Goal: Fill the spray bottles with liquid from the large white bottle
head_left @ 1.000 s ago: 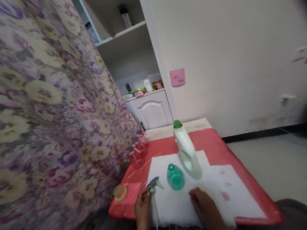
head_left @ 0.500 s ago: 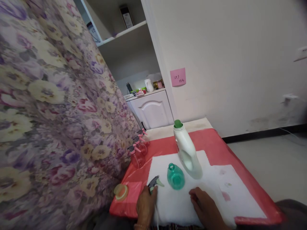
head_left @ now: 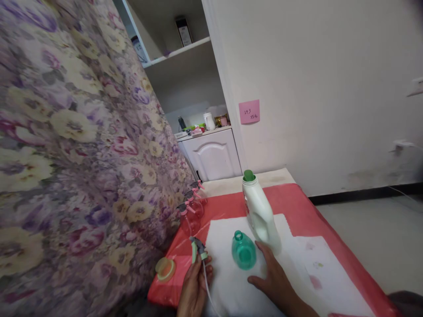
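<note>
A spray trigger head [head_left: 198,249], grey with light green parts and a thin white dip tube, is in my left hand [head_left: 194,281], its tube hanging down toward me. On the white cloth [head_left: 228,286] stands a green see-through bottle [head_left: 243,252] with an uncapped neck. Fingers and thumb apart, my right hand [head_left: 272,275] is at the bottle's right side, holding nothing; I cannot tell if it touches it. Just behind stands a large white detergent jug [head_left: 261,211] with a green piece in its mouth.
Several pink spray bottles [head_left: 190,220] line the table's left edge beside the floral curtain [head_left: 82,176]. A round pale-yellow lidlike piece [head_left: 165,269] lies at the front left of the red-covered table [head_left: 280,193]. Beyond are a white cabinet [head_left: 216,158] and a wall with a pink note [head_left: 249,112].
My left hand has turned the spray head, bringing it up and to the left, with its tube now showing. My right hand has opened and moved up beside the green bottle.
</note>
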`<state>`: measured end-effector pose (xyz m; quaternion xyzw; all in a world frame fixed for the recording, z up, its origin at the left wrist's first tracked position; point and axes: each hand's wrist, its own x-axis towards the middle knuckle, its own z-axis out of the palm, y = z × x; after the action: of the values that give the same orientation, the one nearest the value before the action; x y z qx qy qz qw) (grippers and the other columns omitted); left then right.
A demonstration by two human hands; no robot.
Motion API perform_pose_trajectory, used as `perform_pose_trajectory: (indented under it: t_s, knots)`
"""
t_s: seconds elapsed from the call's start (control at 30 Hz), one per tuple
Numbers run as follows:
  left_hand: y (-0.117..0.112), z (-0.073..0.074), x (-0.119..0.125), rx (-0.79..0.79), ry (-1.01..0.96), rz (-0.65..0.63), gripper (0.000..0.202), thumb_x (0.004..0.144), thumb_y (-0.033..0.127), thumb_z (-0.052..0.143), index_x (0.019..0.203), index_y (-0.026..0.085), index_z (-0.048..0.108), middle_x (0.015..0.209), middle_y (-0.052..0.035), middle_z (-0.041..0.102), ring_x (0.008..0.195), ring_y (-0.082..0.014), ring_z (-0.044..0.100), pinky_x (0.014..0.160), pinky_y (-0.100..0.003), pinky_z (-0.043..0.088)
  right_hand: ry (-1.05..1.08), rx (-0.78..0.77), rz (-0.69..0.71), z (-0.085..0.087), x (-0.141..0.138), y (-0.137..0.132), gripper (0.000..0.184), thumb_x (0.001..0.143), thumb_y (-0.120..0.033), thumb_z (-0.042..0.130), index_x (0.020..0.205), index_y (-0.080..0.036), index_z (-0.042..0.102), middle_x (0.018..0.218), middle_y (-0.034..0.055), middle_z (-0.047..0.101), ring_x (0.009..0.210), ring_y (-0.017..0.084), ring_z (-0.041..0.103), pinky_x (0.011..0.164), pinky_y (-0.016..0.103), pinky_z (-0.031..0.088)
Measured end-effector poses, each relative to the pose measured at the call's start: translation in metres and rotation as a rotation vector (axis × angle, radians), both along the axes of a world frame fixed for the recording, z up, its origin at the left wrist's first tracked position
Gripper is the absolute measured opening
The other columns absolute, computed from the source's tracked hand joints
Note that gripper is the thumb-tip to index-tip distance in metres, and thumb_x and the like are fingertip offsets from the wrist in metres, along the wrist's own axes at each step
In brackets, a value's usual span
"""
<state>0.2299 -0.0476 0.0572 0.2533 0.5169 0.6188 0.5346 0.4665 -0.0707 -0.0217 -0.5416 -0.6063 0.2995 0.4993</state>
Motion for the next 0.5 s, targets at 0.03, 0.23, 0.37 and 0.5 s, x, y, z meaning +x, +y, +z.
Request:
perform_pose_trajectory:
  t_s: [0.03, 0.23, 0.37, 0.5]
  knots:
    - [-0.001, 0.002, 0.003, 0.014, -0.048, -0.003, 0.013, 0.076, 0.011, 0.067, 0.089, 0.014, 0.066, 0.075, -0.0060, 0.074, 0.055, -0.0120, 0.066, 0.057, -0.024, 0.056, -0.002, 0.012, -0.003, -0.002, -0.004, 0.006, 0.086, 0.063, -0.020, 0.071, 0.141, -0.021, 0.034, 0.148, 0.0154, 0.045, 0.139, 0.032, 0.041, 0.115, 0.052, 0.033]
    - [-0.005, 0.017, 0.014, 0.061, -0.225, -0.017, 0.015, 0.076, 0.007, 0.068, 0.089, 0.013, 0.067, 0.079, -0.0083, 0.076, 0.051, -0.0094, 0.063, 0.050, -0.019, 0.053, -0.010, 0.021, 0.037, -0.009, -0.019, 0.033, 0.096, 0.061, -0.021, 0.076, 0.144, -0.017, 0.028, 0.151, 0.0197, 0.040, 0.143, 0.035, 0.034, 0.117, 0.053, 0.029]
    - [-0.009, 0.026, 0.013, 0.092, -0.309, -0.040, 0.025, 0.070, 0.014, 0.078, 0.093, 0.015, 0.068, 0.082, -0.0078, 0.076, 0.051, -0.0087, 0.060, 0.048, -0.019, 0.050, -0.003, 0.003, 0.035, -0.009, -0.025, 0.042, 0.101, 0.056, -0.018, 0.077, 0.144, -0.013, 0.028, 0.150, 0.0205, 0.041, 0.141, 0.034, 0.038, 0.116, 0.048, 0.033]
    - [-0.011, 0.031, 0.012, 0.113, -0.291, -0.059, 0.039, 0.065, 0.020, 0.084, 0.101, 0.017, 0.068, 0.089, -0.0092, 0.077, 0.054, -0.0093, 0.060, 0.050, -0.020, 0.051, 0.020, 0.037, 0.012, -0.009, -0.028, 0.047, 0.097, 0.056, -0.022, 0.076, 0.141, -0.014, 0.031, 0.146, 0.0204, 0.046, 0.137, 0.036, 0.042, 0.115, 0.049, 0.035]
